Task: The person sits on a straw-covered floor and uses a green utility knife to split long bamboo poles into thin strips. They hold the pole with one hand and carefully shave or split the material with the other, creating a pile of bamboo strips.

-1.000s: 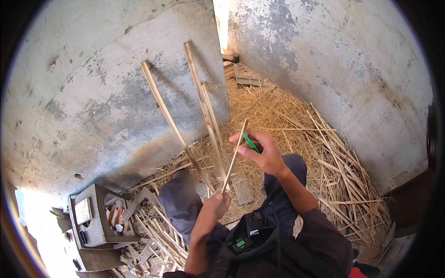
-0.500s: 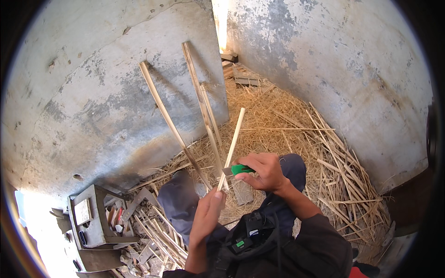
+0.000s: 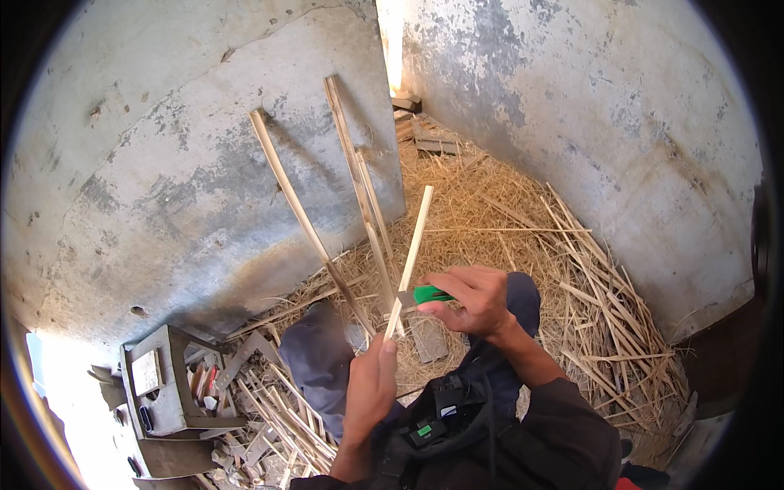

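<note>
My left hand [image 3: 370,387] is closed round the lower end of a pale wooden strip [image 3: 419,231], which slants up and away over the shavings. In my right hand [image 3: 480,299] is a green-handled utility knife [image 3: 430,295], its fingers wrapped round the handle. The short blade points left and meets the strip a little above my left hand. Whether the edge is cutting into the wood cannot be made out. My two knees flank the strip, the left one [image 3: 314,351] in dark trousers.
Several wooden strips [image 3: 298,208] lean on the worn left wall [image 3: 188,147]. Curly shavings [image 3: 474,192] cover the floor ahead. Split sticks [image 3: 621,318] are heaped at the right wall. A grey wooden box [image 3: 167,400] with small things stands at the lower left, beside scraps.
The knife and my right hand have shifted slightly right and up along the strip. My left hand still grips the strip's lower end, nearly unmoved.
</note>
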The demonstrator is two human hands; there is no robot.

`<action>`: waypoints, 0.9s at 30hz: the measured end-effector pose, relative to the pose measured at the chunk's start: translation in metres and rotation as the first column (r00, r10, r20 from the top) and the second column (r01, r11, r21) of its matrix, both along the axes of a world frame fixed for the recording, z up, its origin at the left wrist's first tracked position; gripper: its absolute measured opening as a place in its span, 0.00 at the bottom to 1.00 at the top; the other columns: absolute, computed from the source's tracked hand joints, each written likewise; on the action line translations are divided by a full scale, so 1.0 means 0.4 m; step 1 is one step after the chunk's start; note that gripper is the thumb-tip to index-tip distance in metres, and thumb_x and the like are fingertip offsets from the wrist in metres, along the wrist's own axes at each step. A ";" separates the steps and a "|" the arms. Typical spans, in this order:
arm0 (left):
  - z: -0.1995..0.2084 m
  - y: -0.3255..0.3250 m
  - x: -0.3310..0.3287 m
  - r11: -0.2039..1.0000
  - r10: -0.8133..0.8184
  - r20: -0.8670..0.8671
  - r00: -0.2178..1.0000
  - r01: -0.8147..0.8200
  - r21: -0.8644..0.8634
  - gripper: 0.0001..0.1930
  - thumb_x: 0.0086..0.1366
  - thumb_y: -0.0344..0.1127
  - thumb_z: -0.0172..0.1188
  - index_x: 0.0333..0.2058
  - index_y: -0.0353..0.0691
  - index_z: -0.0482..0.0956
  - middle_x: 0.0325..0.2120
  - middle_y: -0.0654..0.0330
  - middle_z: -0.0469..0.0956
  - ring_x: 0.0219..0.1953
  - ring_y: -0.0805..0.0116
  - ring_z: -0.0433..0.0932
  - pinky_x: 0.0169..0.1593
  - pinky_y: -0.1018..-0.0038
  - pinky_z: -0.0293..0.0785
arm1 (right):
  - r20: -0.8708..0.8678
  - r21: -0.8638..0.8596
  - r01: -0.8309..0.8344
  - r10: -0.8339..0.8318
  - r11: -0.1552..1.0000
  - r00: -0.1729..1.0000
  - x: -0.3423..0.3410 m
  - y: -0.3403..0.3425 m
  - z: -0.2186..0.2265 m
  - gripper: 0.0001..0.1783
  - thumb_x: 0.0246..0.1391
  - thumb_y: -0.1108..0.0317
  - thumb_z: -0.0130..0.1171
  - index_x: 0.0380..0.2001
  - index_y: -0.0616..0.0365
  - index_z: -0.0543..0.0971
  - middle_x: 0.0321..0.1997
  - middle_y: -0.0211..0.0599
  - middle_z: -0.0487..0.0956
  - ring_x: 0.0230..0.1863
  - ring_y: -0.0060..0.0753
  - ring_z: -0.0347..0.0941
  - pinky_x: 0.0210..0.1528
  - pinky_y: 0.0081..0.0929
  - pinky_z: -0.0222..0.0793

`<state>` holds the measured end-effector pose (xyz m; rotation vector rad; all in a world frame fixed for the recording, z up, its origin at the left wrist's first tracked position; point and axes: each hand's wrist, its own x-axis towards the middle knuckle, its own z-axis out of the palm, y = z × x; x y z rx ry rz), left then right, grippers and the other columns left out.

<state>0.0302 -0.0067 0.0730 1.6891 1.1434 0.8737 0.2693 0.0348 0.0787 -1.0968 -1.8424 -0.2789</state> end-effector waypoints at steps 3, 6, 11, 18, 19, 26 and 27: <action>-0.004 -0.005 -0.002 1.000 0.001 -0.025 1.000 -0.001 -0.001 0.15 0.83 0.39 0.48 0.41 0.31 0.74 0.20 0.44 0.68 0.21 0.43 0.69 0.31 0.56 0.66 | -0.046 0.035 0.030 -0.029 0.999 0.999 0.015 0.014 -0.003 0.19 0.59 0.45 0.73 0.39 0.48 0.90 0.23 0.26 0.81 0.20 0.30 0.77 0.23 0.31 0.69; -0.007 -0.015 -0.005 1.000 -0.006 -0.048 0.999 0.005 -0.019 0.15 0.83 0.39 0.48 0.41 0.31 0.74 0.20 0.42 0.69 0.22 0.40 0.72 0.30 0.54 0.67 | -0.161 0.071 0.124 -0.112 0.990 0.981 0.044 0.043 0.005 0.18 0.62 0.46 0.71 0.39 0.50 0.89 0.24 0.30 0.83 0.21 0.33 0.78 0.24 0.32 0.70; -0.014 -0.063 -0.017 0.999 -0.033 -0.075 0.997 0.031 -0.018 0.14 0.82 0.38 0.50 0.43 0.31 0.76 0.21 0.41 0.71 0.23 0.38 0.75 0.30 0.53 0.67 | -0.247 -0.115 0.394 -0.410 0.912 0.878 0.178 0.107 -0.007 0.19 0.68 0.49 0.66 0.39 0.55 0.88 0.24 0.37 0.82 0.21 0.36 0.78 0.25 0.36 0.68; -0.019 -0.021 -0.028 0.996 0.085 -0.056 0.995 -0.084 0.012 0.18 0.85 0.39 0.44 0.35 0.33 0.71 0.19 0.61 0.67 0.24 0.71 0.63 0.30 0.67 0.63 | -0.320 -0.131 -0.013 -0.030 0.991 0.947 0.119 0.052 -0.045 0.20 0.66 0.48 0.68 0.40 0.55 0.87 0.25 0.36 0.82 0.21 0.36 0.78 0.24 0.35 0.69; -0.021 -0.019 -0.028 0.997 0.081 -0.057 0.995 -0.080 0.010 0.17 0.84 0.38 0.47 0.37 0.32 0.73 0.19 0.56 0.69 0.23 0.61 0.66 0.30 0.63 0.64 | -0.298 -0.097 -0.085 0.053 0.992 0.953 0.096 0.046 -0.050 0.20 0.65 0.47 0.69 0.40 0.54 0.87 0.25 0.35 0.83 0.21 0.36 0.78 0.24 0.35 0.69; -0.017 -0.011 -0.010 0.997 0.076 -0.020 0.997 -0.075 0.035 0.13 0.82 0.37 0.51 0.40 0.32 0.75 0.19 0.44 0.72 0.21 0.43 0.73 0.28 0.55 0.65 | -0.040 -0.058 -0.282 0.280 0.958 0.959 0.033 0.011 -0.036 0.21 0.54 0.43 0.75 0.37 0.48 0.88 0.24 0.27 0.79 0.20 0.33 0.76 0.24 0.32 0.68; -0.015 -0.009 -0.008 0.996 0.080 -0.009 0.997 -0.079 0.043 0.13 0.82 0.36 0.51 0.39 0.32 0.75 0.19 0.44 0.72 0.21 0.43 0.73 0.28 0.55 0.65 | -0.026 -0.035 -0.304 0.303 0.952 0.953 0.033 0.005 -0.037 0.22 0.53 0.41 0.75 0.37 0.47 0.88 0.23 0.26 0.79 0.20 0.33 0.75 0.24 0.32 0.68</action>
